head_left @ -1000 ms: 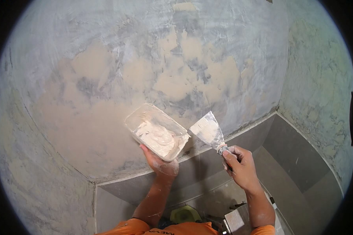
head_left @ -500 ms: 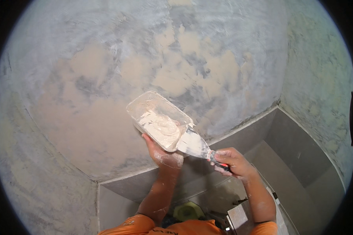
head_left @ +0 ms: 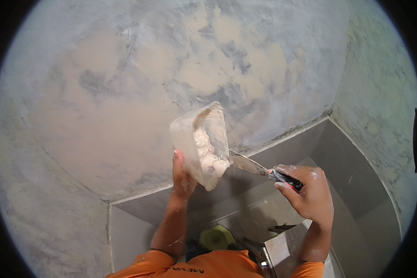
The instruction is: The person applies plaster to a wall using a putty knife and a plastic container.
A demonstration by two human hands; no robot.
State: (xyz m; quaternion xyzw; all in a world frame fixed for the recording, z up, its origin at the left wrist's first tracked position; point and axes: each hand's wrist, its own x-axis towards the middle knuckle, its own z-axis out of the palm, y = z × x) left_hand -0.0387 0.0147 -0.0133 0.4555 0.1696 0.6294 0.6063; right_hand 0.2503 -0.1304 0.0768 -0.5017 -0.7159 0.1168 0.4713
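- L hand (head_left: 183,176): grip spread to the width of the tub (head_left: 187,134), has hold of it from below/left; one digit runs up the outer side, the rest are mostly hidden, so can't tell exact finger placement.
- R hand (head_left: 310,190): grip closed round the handle (head_left: 285,179) of the putty knife (head_left: 248,163), thumb along the near side, blade pointing L twd tub.
- Chg 1: tub has rolled over vs. 0.5 s ago. Then its mouth faced up twd the camera; now it's tipped steeply, mouth to the R, outer side showing.
- Chg 2: knife has turned too. Its coated flat face showed before; now the blade is nearly edge-on, so can't tell how much is on it.
- Chg 3: R hand is farther R, wrist rolled, back of hand more in view.
- Tub loc: mid-view, in front of the wall (head_left: 125,116), above the grey tiles (head_left: 306,134). Blade tip is right at tub's R rim; looks like contact, but can't be sure.
- Paste (head_left: 213,162): thick, pale, heaped inside, bulging at the lower R rim.
- Meaning (my read): blade's prob. being wiped or loaded on the rim; w/ the tub this steep, paste could slump out if too runny, tho it seems stiff enough to cling.
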